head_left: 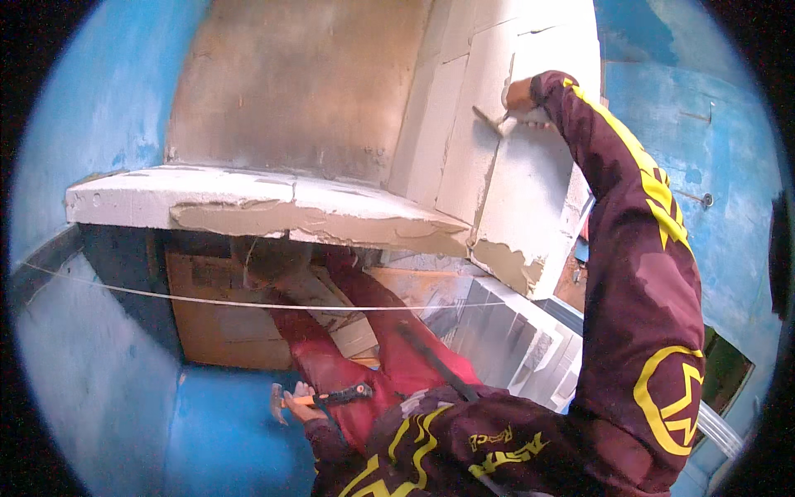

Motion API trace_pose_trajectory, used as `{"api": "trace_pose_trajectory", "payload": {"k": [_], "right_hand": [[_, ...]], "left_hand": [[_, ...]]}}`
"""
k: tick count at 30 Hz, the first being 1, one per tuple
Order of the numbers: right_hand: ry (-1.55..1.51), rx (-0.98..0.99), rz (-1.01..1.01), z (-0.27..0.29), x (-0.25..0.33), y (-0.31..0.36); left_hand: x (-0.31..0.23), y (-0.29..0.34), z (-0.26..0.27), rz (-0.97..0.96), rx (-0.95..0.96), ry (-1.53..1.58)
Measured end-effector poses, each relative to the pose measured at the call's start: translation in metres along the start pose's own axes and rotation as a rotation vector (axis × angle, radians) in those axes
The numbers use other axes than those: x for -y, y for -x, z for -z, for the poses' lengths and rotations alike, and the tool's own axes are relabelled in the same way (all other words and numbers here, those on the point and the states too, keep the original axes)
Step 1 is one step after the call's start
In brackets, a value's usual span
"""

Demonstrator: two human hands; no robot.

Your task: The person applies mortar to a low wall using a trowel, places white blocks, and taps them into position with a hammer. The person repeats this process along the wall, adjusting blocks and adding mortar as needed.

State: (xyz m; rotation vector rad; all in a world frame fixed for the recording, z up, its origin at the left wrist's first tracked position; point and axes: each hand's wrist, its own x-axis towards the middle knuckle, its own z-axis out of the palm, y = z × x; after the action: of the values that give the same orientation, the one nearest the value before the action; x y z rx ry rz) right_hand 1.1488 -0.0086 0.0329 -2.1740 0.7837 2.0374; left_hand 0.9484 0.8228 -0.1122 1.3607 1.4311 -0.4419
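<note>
My right hand point(522, 98) reaches far up to the right and is closed around a putty knife point(489, 122), whose dark blade lies at a seam in the wall of white blocks point(469, 124). Part of its handle is hidden by the fingers. Low on the left, my left hand point(301, 401) grips a hammer point(338, 395) with an orange and black handle. The metal hammer head points left, away from the block work. Grey-beige mortar point(319, 219) is smeared along the front edge of the white block ledge point(124, 199).
A brownish plastered panel point(298, 83) stands behind the ledge. Below the ledge a thin white cord point(224, 304) is stretched across. Brown boards point(215, 323) and a stack of white-grey panels point(497, 331) are near my legs. Blue walls point(720, 149) surround the spot.
</note>
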Motion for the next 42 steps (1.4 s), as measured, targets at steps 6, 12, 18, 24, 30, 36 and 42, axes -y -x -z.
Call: {"api": "trace_pose_trajectory", "payload": {"k": [6,12,18,24,30,36,42], "right_hand": [[0.158,-0.316,-0.111,0.074,-0.053,-0.005],[0.244,-0.660,-0.278,0.118,-0.101,-0.017],[0.483,-0.805,-0.421,0.127,-0.143,0.005],[-0.291,-1.262,-0.662,0.055,-0.112,0.109],[-0.517,-1.613,-0.302,-0.050,-0.004,0.225],[-0.893,-1.372,0.097,-0.236,0.135,0.353],[-0.895,-0.604,0.572,-0.369,0.286,0.324]], "left_hand": [[0.026,-0.042,0.029,-0.196,0.218,-0.187],[0.041,-0.082,0.051,-0.052,0.061,-0.056],[0.023,-0.072,0.068,0.002,0.100,-0.113],[0.027,-0.085,0.053,-0.008,0.079,-0.010],[-0.014,-0.069,0.011,0.104,0.368,0.030],[-0.026,-0.047,-0.013,-0.062,0.368,0.066],[-0.018,-0.092,-0.001,0.002,0.432,-0.116]]}}
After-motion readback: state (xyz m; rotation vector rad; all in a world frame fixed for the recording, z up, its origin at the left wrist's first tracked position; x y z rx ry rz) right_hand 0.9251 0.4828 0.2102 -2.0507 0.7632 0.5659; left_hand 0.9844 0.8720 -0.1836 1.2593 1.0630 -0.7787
